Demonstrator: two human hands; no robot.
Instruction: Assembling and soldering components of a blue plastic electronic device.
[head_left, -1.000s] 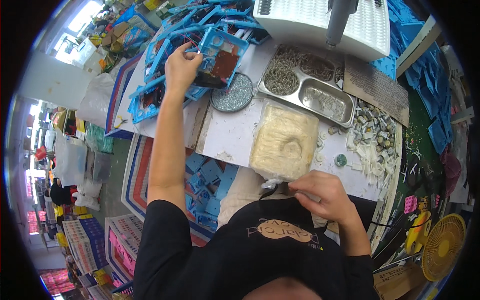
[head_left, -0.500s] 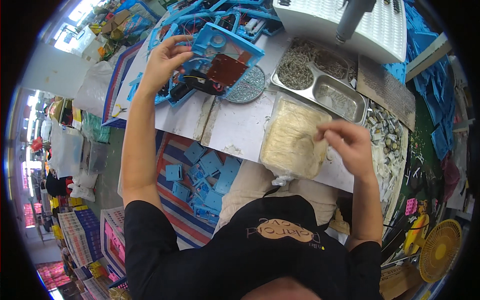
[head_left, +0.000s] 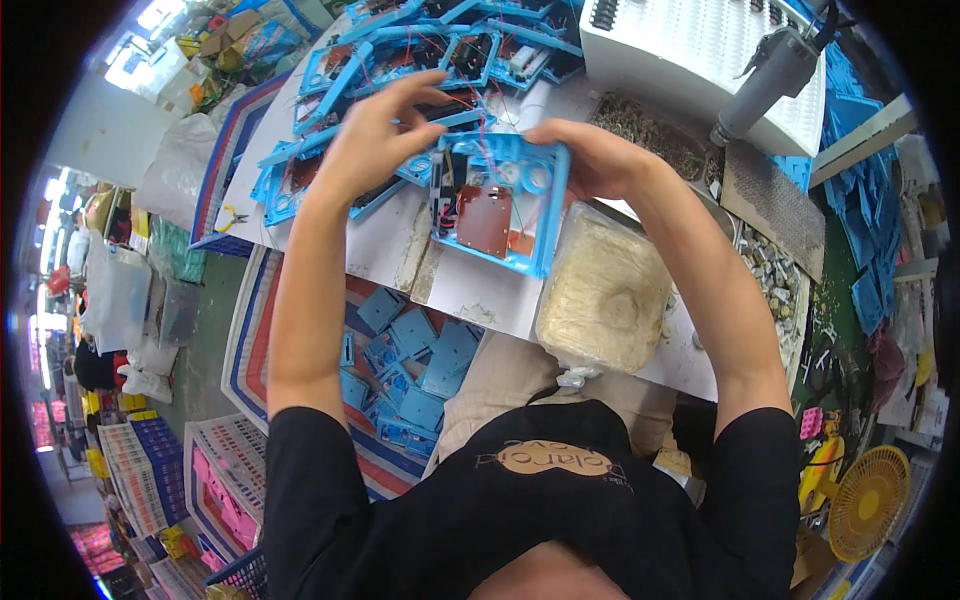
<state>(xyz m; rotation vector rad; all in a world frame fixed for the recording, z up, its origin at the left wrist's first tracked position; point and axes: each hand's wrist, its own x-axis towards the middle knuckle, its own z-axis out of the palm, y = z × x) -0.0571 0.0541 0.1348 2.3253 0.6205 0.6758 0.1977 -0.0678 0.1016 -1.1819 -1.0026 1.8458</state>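
Note:
A blue plastic casing (head_left: 550, 215) stands over the bench with its inside showing. It carries a brown circuit board (head_left: 485, 222), a black part along its left side and thin wires. My right hand (head_left: 590, 160) grips the casing by its far right corner. Just off its far left corner is my left hand (head_left: 385, 135), fingers apart, with nothing seen in them. Close behind lies a pile of similar blue casings (head_left: 335, 70) with boards and red wires. A padded cream bundle in clear plastic (head_left: 600, 290) sits at the bench's front edge, below my right forearm.
A grey tool (head_left: 770, 85) hangs in front of a white ridged box (head_left: 655, 40). Small metal parts fill a tray (head_left: 640, 125) behind my right hand. Yellow pliers (head_left: 235, 215) lie at the bench's left. Blue parts (head_left: 425, 350) rest on striped cloth below the bench.
My right hand has moved from above the cream bundle to the casing and grips it. The casing has come nearer and turned upright. My left hand has let go of it.

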